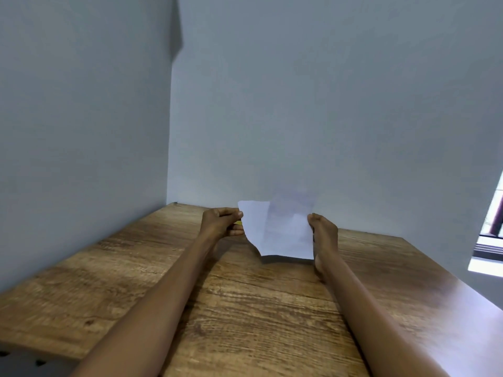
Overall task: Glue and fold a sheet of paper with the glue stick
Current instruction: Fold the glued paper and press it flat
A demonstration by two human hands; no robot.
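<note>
A white sheet of paper is held upright above the far part of the wooden table, its top edge blurred against the wall. My left hand pinches the sheet's upper left edge between thumb and fingers. A small bit of yellow shows between the left fingers; whether it is the glue stick I cannot tell. My right hand grips the sheet's right edge, thumb on the near face. The sheet's lower edge hangs just above the tabletop and casts a shadow there.
Grey walls close in the table at the back and the left. A window frame shows at the right edge. The table's left front edge drops off to a grey part with dark holes.
</note>
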